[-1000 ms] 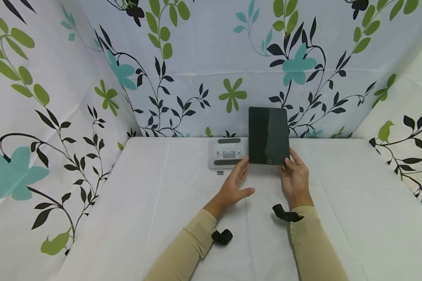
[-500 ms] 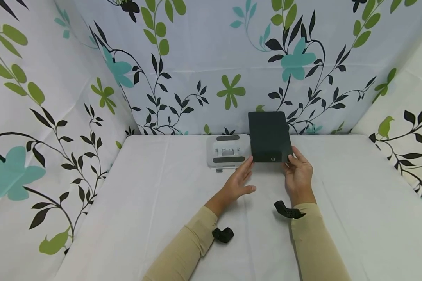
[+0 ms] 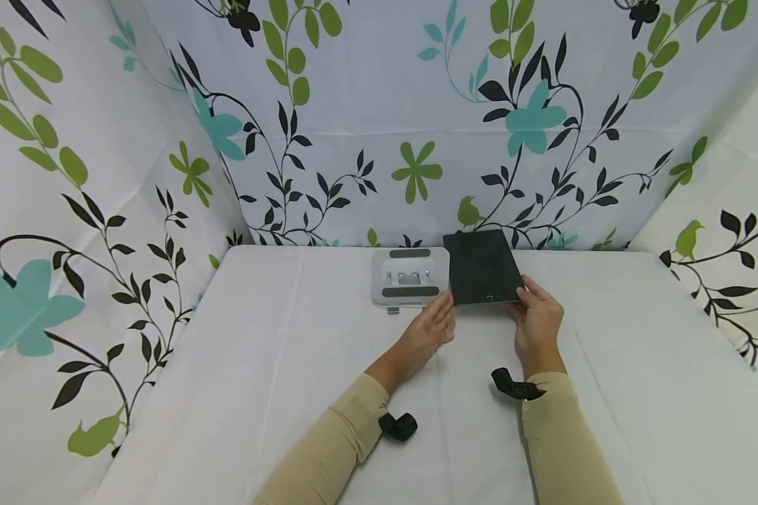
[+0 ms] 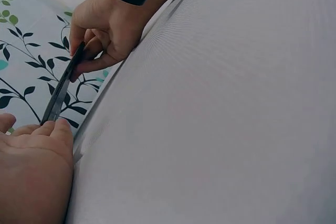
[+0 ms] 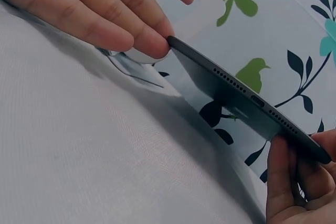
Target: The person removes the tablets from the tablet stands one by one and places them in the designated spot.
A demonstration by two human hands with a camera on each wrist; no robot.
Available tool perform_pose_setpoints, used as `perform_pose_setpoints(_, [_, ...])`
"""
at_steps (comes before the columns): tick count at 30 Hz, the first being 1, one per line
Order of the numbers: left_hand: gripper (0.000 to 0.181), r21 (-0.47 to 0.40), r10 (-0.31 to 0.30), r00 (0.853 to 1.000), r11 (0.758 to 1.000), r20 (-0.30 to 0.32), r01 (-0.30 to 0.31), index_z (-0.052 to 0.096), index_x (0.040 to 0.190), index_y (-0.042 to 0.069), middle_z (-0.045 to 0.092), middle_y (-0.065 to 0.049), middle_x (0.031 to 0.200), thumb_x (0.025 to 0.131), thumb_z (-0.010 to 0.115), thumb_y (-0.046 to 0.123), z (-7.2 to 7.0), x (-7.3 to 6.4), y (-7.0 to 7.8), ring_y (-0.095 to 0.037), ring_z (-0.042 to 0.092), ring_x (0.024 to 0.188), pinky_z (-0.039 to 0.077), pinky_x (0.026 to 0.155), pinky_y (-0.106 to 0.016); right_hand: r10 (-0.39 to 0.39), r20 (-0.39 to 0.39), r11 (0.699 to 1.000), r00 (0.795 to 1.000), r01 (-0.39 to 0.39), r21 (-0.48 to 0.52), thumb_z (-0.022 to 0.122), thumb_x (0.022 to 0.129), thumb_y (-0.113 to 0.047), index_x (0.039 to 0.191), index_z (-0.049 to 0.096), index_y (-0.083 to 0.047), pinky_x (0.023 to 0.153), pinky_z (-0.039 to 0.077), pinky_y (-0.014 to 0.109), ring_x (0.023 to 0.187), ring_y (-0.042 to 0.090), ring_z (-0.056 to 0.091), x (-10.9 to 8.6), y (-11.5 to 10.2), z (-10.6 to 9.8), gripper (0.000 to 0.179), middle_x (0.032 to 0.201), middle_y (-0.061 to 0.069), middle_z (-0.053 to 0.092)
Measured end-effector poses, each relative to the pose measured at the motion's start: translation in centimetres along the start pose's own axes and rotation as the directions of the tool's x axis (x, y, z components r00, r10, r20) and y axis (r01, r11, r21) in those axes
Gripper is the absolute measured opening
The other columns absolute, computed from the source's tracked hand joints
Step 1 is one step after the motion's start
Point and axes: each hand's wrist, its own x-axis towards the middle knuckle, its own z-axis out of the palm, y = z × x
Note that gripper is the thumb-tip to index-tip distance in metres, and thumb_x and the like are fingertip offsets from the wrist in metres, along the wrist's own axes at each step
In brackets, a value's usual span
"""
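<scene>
A dark tablet (image 3: 483, 268) with a round button is tilted above the back of the table. At its lower right corner my right hand (image 3: 539, 324) pinches it, thumb on the front; in the right wrist view fingers (image 5: 281, 179) lie underneath. The fingertips of my left hand (image 3: 415, 344) touch the lower left corner, the fingers fairly straight. The right wrist view shows the tablet's edge (image 5: 236, 90) with a port and speaker holes. Left of the tablet lies a flat silver-grey device (image 3: 410, 278) with two dark strips and metal hinge-like parts, probably a folded stand.
A white cloth covers the table (image 3: 328, 393). Leaf-patterned fabric (image 3: 354, 105) rises behind the table and at both sides. Black wrist cameras, one on the left wrist (image 3: 398, 426) and one on the right (image 3: 516, 385), stick out inward from the sleeves.
The tablet has tipped back from nearly upright to a flatter, lower slant, its top edge down to the table's back edge. My left thumb has moved in toward the fingers.
</scene>
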Motion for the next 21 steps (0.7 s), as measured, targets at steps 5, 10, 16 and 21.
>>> perform_pose_setpoints(5, [0.071,-0.011,-0.021,1.000,1.000,-0.008,0.021,-0.003,0.164,0.005,-0.004,-0.012,0.174,0.104,0.033,-0.006,0.2,0.1,0.1,-0.028,0.001,0.161,0.012,0.131,-0.042,-0.029,-0.031,0.999,0.999,0.028,-0.035,0.054,0.102,-0.001,0.145,0.054,0.001,0.087,0.061,0.024,0.138,0.023,0.055,0.1,0.2,-0.2,0.043,0.156,0.015,0.047])
perform_pose_setpoints(10, [0.070,-0.038,-0.042,0.999,0.998,-0.023,0.041,-0.004,0.164,0.005,-0.004,-0.013,0.173,0.105,0.032,-0.005,0.5,0.1,0.4,-0.028,0.002,0.161,0.012,0.131,-0.043,-0.059,-0.050,0.996,0.997,0.055,-0.076,0.051,0.104,-0.003,0.142,0.057,0.000,0.087,0.061,0.023,0.138,0.022,0.055,0.2,0.3,-0.1,0.039,0.155,0.012,0.050])
perform_pose_setpoints(16, [0.071,-0.060,-0.057,0.997,0.997,-0.042,0.055,-0.001,0.165,0.009,0.000,-0.013,0.174,0.105,0.034,-0.006,0.3,0.2,0.1,-0.026,0.006,0.161,0.014,0.130,-0.041,-0.181,-0.127,0.925,0.975,0.126,-0.358,0.055,0.103,-0.012,0.133,0.067,-0.004,0.119,0.042,0.028,0.142,0.015,0.051,0.4,0.8,-0.2,0.034,0.149,0.008,0.059])
perform_pose_setpoints(21, [0.072,-0.077,-0.089,0.994,0.993,-0.067,0.084,0.000,0.165,0.010,0.001,-0.015,0.173,0.105,0.037,-0.003,0.2,0.3,0.0,-0.027,0.008,0.161,0.016,0.130,-0.041,-0.294,-0.166,0.735,0.941,0.112,-0.669,0.057,0.102,-0.036,0.122,0.074,-0.003,0.118,0.043,0.038,0.134,0.021,0.059,0.3,1.1,-0.4,0.042,0.134,0.011,0.070])
